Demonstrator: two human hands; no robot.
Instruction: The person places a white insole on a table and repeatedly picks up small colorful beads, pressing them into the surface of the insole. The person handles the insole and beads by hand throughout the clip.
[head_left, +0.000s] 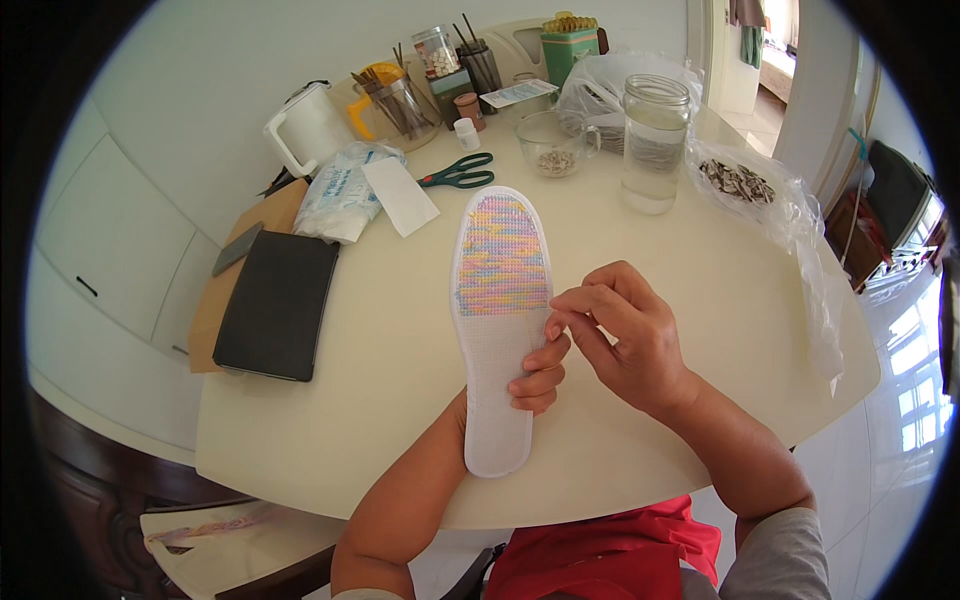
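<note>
A white shoe insole (499, 405) stands over the table, its rounded upper part covered in pastel multicoloured stitching and its lower part bare white mesh. My left hand (540, 379) grips it from behind, the fingers wrapped over its right edge and the palm hidden. At the insole's right edge, by the lowest row of stitches, my right hand (622, 330) has thumb and index finger pinched close together. Whether a needle or thread is between them is too small to tell. A thin thread seems to run down the mesh near the left fingers.
Green-handled scissors (461, 172) lie beyond the insole. Further right are a glass cup (551, 142), a jar of water (651, 150) and a plastic bag of seeds (739, 184). Left are a black tablet case (277, 304), a tissue pack (341, 191) and a white kettle (307, 127).
</note>
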